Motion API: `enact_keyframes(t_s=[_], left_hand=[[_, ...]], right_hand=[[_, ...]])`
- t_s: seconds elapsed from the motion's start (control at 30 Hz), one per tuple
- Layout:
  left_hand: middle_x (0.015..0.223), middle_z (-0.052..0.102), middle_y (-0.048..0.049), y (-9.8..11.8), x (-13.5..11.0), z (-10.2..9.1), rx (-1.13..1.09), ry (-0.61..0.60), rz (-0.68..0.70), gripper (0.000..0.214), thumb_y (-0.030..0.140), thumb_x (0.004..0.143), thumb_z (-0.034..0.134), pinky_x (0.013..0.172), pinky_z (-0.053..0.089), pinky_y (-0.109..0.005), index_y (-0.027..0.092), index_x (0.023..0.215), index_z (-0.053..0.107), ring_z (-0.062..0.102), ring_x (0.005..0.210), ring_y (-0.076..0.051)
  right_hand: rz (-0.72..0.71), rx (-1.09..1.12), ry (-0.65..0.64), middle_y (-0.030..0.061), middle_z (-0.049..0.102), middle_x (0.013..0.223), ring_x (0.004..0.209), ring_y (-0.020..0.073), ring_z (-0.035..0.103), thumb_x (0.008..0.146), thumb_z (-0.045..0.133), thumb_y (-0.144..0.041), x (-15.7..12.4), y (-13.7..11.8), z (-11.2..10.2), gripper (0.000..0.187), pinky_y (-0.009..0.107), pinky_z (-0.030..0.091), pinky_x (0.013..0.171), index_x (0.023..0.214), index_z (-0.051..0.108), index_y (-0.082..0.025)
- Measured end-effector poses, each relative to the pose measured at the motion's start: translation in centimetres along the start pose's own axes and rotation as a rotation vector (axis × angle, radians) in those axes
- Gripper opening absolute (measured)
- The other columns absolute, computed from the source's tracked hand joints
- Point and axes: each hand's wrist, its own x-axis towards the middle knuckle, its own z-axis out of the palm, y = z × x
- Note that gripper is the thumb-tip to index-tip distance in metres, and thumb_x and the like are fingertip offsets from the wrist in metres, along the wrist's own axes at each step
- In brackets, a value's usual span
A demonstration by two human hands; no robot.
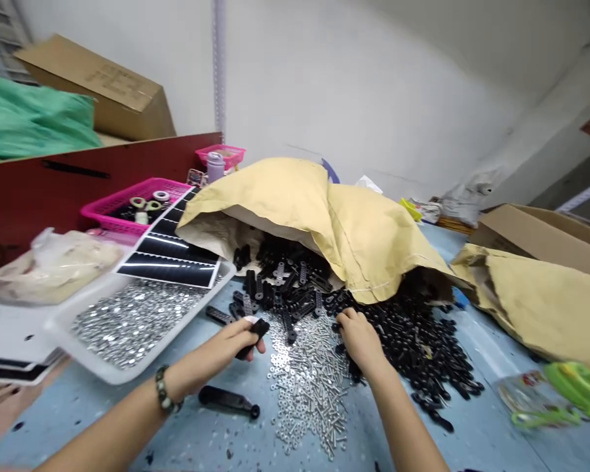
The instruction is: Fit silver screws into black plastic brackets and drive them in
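Observation:
My left hand [238, 339] is closed around a black plastic part [254, 337], held above the blue table. My right hand [360, 335] reaches to the left edge of a pile of small black plastic pieces [417, 341], its fingers curled together; what they grip is hidden. Between the hands lies a heap of silver screws and washers [309, 380]. Behind them, longer black plastic parts [295, 288] spill from the mouth of a yellow sack [270, 190]. A single black lever-shaped piece [229, 400] lies in front of my left hand.
At left stands a white tray [113, 373] of small shiny metal pieces, partly under a black-and-white printed sheet [172, 249]. A pink basket [98, 208] sits behind. More yellow sacking [545, 295], a cardboard box [545, 233] and a green-handled item [575, 390] are on the right.

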Motion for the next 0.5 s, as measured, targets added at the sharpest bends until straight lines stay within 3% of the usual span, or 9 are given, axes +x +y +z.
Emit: enact_keyframes(t_s=[0.1,0.13,0.2,0.23,0.33,0.4,0.5], left_hand=[[0.093,0.062,-0.0079,-0.7,-1.0,-0.5,-0.204,-0.005,-0.012,0.034,0.044,0.092,0.035,0.085,0.047,-0.036,0.018,0.089,0.057,0.059,0.085,-0.018],[0.093,0.062,-0.0076,-1.0,-1.3,-0.5,-0.229,-0.007,-0.010,0.030,0.044,0.091,0.041,0.085,0.047,-0.036,0.018,0.092,0.057,0.059,0.086,-0.018],[0.091,0.062,-0.0057,-1.4,-1.8,-0.5,-0.197,-0.002,0.008,0.024,0.039,0.084,0.056,0.083,0.047,-0.035,0.017,0.094,0.056,0.060,0.084,-0.018],[0.088,0.062,-0.0046,-1.6,-2.0,-0.3,-0.171,0.000,0.016,0.025,0.038,0.082,0.060,0.079,0.048,-0.034,0.017,0.095,0.055,0.060,0.081,-0.017],[0.084,0.059,-0.0018,-1.7,-2.6,0.4,-0.110,0.053,0.022,0.024,0.037,0.083,0.056,0.064,0.048,-0.031,0.019,0.098,0.051,0.060,0.071,-0.016],[0.083,0.058,-0.0004,-1.6,-3.2,0.7,0.004,0.109,0.075,0.017,0.033,0.086,0.050,0.064,0.048,-0.031,0.020,0.097,0.050,0.059,0.071,-0.016],[0.089,0.060,-0.0015,-1.3,-4.1,0.8,0.260,0.202,0.218,0.012,0.029,0.088,0.050,0.076,0.047,-0.034,0.021,0.097,0.052,0.059,0.083,-0.019]], right_hand=[[-0.029,0.067,0.035,0.0068,0.061,0.075,0.075,0.0246,0.058,0.078,0.054,-0.013,-0.3,-1.2,-0.8,0.015,0.036,0.046,0.069,0.073,0.062,-0.023],[-0.026,0.109,0.055,0.0066,0.061,0.076,0.075,0.0245,0.059,0.082,0.052,-0.018,-0.6,-2.0,-1.0,0.013,0.037,0.048,0.069,0.084,0.064,-0.023],[-0.006,0.253,0.088,0.0056,0.062,0.084,0.074,0.0221,0.062,0.090,0.046,-0.030,-1.8,-4.9,-1.2,0.027,0.036,0.052,0.066,0.113,0.057,-0.024],[0.041,0.500,0.075,0.0053,0.063,0.087,0.075,0.0213,0.063,0.092,0.046,-0.035,-2.6,-6.7,-1.2,0.033,0.035,0.054,0.065,0.122,0.053,-0.024],[0.088,1.055,-0.040,0.0045,0.065,0.089,0.073,0.0195,0.066,0.090,0.051,-0.042,-4.5,-12.7,-0.3,0.029,0.035,0.057,0.066,0.113,0.056,-0.025],[0.066,1.113,-0.081,0.0038,0.064,0.085,0.069,0.0178,0.064,0.087,0.058,-0.039,-5.1,-15.6,0.6,0.022,0.032,0.056,0.063,0.101,0.061,-0.023],[0.005,0.997,-0.044,0.0027,0.061,0.080,0.070,0.0165,0.060,0.083,0.064,-0.033,-5.1,-17.6,1.5,0.014,0.028,0.051,0.061,0.089,0.064,-0.021]])
